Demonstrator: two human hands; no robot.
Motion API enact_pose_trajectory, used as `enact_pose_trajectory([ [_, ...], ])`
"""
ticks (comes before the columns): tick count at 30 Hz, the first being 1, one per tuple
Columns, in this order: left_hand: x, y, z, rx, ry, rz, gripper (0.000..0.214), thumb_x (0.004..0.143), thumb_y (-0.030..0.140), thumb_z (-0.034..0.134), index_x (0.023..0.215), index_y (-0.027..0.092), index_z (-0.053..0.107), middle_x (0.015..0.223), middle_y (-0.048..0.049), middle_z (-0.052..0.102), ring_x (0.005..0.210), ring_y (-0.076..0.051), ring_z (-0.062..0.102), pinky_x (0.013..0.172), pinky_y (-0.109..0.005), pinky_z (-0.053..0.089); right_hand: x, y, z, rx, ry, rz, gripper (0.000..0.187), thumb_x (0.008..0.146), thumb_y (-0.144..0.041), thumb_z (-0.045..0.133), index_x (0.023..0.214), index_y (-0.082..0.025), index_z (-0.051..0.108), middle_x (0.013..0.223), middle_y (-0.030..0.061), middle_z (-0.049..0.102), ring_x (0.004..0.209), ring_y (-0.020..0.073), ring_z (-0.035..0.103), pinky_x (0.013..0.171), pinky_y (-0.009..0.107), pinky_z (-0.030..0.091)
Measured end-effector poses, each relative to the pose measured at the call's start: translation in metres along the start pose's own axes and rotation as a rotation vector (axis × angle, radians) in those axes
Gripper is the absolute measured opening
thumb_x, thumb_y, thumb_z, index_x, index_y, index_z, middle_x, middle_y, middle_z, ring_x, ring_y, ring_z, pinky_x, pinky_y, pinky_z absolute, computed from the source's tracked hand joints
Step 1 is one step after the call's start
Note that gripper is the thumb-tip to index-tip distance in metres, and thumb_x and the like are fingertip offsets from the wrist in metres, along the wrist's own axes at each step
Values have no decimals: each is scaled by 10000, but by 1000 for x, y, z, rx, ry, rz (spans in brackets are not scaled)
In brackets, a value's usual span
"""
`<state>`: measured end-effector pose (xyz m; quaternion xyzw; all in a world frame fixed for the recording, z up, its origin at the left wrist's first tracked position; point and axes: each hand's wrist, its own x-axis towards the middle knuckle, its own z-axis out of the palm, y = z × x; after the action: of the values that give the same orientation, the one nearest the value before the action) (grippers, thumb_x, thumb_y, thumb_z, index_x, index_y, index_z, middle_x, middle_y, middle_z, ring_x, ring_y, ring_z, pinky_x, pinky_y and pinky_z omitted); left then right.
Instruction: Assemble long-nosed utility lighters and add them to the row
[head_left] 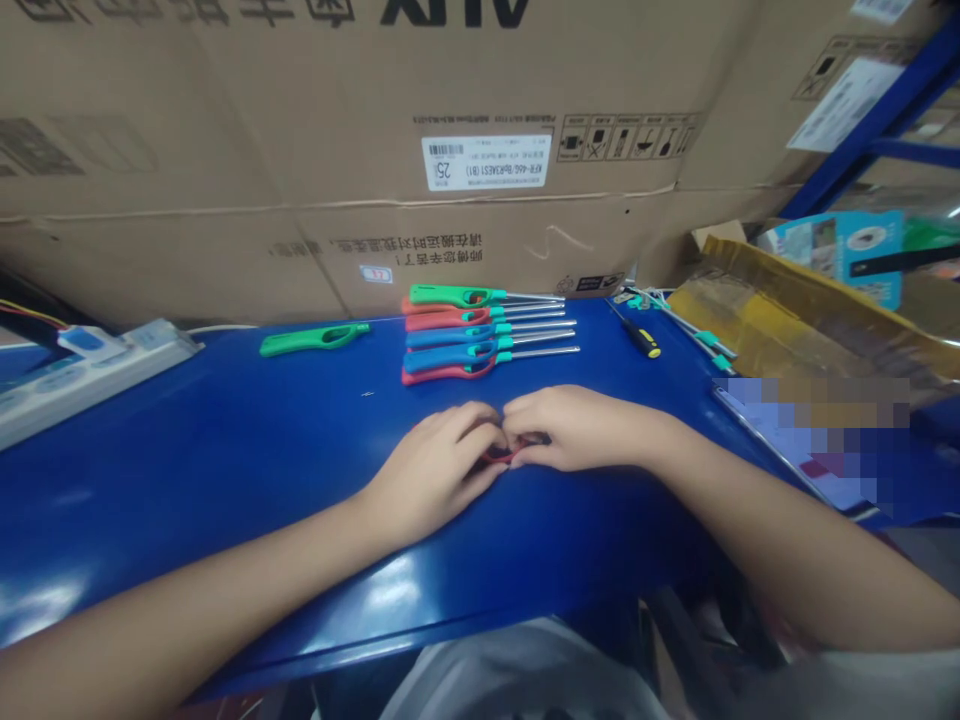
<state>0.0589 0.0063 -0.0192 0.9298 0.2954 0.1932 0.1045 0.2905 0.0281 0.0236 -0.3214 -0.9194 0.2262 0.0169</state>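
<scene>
At the centre of the blue desk (pixel 300 480), a red lighter handle (pixel 498 459) sits between both hands, mostly hidden by them. The fingers of the left hand (pixel 439 470) clamp it from nine o'clock, those of the right hand (pixel 566 425) from three, its curved edge showing between the fingertips. Beyond, grouped lighters (pixel 450 357) lie at twelve, a green handle (pixel 300 342) at ten, a screwdriver (pixel 643 341) at two.

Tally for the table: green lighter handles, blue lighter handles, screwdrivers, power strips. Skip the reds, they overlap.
Green lighter handles: 2 (one lying apart, one at the far end of the row)
Blue lighter handles: 2
Screwdriver: 1
Power strip: 1
Total: 6
</scene>
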Motion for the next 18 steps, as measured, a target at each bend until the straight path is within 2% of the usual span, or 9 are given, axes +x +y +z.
enact_pose_trajectory([
  [4,-6,-8,-15,-77,-33,-114,303,967,234,644,1261,212,577,1253,-81,654,1130,-260,640,962,-407,535,-4,3,-4,-29,-5,49,135,933,-207,691,815,-178,632,837,-9,600,785,133,558,667,245,328],
  [7,-16,-16,-22,-137,-19,-160,338,966,233,640,1298,205,578,1245,-79,681,1124,-244,658,964,-378,541,-7,3,-5,-69,-17,78,110,954,-241,668,866,-181,641,894,6,608,765,135,542,656,247,325],
  [12,-28,-23,-19,-152,35,-173,368,952,258,663,1310,205,597,1201,-71,702,1075,-231,671,935,-360,551,-6,7,3,-122,48,53,340,947,-504,669,857,-179,631,905,19,616,743,146,547,643,254,334],
  [18,-29,-28,-15,-171,44,-132,351,985,279,629,1327,207,602,1213,-79,689,1092,-224,654,948,-359,552,-10,13,8,-159,133,9,352,961,-531,641,889,-187,662,894,19,636,738,148,572,654,259,347],
])
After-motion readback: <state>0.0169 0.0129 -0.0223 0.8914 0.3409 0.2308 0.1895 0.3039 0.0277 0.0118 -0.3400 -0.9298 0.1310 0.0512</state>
